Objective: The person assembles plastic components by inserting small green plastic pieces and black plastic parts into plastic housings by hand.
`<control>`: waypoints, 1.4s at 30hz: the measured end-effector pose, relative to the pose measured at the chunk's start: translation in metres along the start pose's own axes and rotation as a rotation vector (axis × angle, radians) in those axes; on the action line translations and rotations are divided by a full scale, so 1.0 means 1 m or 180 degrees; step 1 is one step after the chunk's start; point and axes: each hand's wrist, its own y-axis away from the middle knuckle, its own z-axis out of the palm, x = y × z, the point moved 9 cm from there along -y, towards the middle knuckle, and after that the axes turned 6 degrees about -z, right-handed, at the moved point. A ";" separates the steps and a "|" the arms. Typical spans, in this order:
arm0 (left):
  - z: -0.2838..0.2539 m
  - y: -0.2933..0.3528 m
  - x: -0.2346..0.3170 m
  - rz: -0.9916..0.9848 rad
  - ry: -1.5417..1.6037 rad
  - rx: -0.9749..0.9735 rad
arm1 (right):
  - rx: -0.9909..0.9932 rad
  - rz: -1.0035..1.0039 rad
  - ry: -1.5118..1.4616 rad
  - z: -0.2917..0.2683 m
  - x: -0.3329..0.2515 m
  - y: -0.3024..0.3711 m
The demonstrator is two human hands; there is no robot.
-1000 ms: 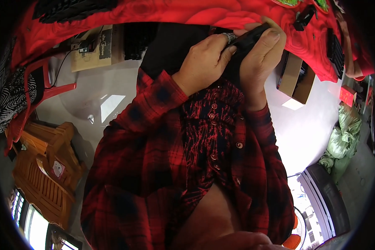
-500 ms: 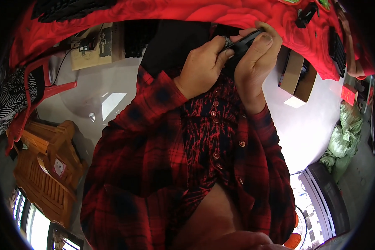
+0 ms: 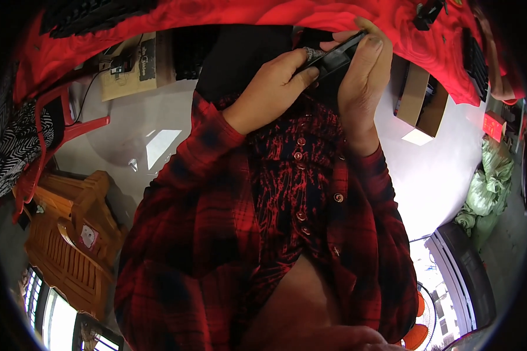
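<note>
Between my two hands, close to the front edge of the red table, is a flat black rectangular piece (image 3: pixel 337 57) with a shiny face; its exact kind cannot be made out. My left hand (image 3: pixel 270 89) grips its near left end, thumb on top and fingers curled beneath. A bit of greyish material (image 3: pixel 315 54) shows by the left fingertips, partly hidden. My right hand (image 3: pixel 363 85) closes round the far right end, with the thumb along the side and fingertips behind it. The piece is held tilted, its right end pointing up and away.
A rose-patterned red cloth (image 3: pixel 263 13) covers the table. Black parts (image 3: pixel 91 14) lie at its left, a black strip (image 3: pixel 475 67) at its right, near another person's arm (image 3: pixel 500 76). Cardboard boxes (image 3: pixel 116 86) (image 3: pixel 409 102), a red chair (image 3: pixel 82 130) and green bags (image 3: pixel 485 181) stand around.
Both hands have shifted slightly, the left one to the left and down. The black piece has turned so that more of its shiny flat face shows.
</note>
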 end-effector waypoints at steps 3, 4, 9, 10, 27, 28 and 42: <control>-0.004 -0.001 -0.004 -0.0141 -0.0064 0.0041 | -0.0063 0.0237 -0.0188 0.005 0.005 0.000; -0.003 0.000 -0.004 -0.0142 -0.0065 0.0064 | -0.0100 0.0308 -0.0238 0.008 0.007 0.000; -0.022 0.005 0.018 0.0261 -0.0001 0.0934 | -0.0404 0.0388 -0.0034 0.014 0.027 0.013; -0.023 0.004 0.014 0.0263 -0.0005 0.0967 | -0.0710 0.0370 0.0221 0.024 0.032 0.020; -0.017 -0.002 -0.014 -0.0154 0.1806 0.0444 | -0.0327 0.0876 0.0491 0.037 0.048 0.029; -0.016 -0.001 -0.013 -0.0245 0.1807 0.0419 | -0.0384 0.0916 0.0648 0.038 0.046 0.028; -0.014 -0.004 -0.015 -0.0366 0.1838 0.0077 | -0.0830 0.0917 0.0120 0.032 0.048 0.020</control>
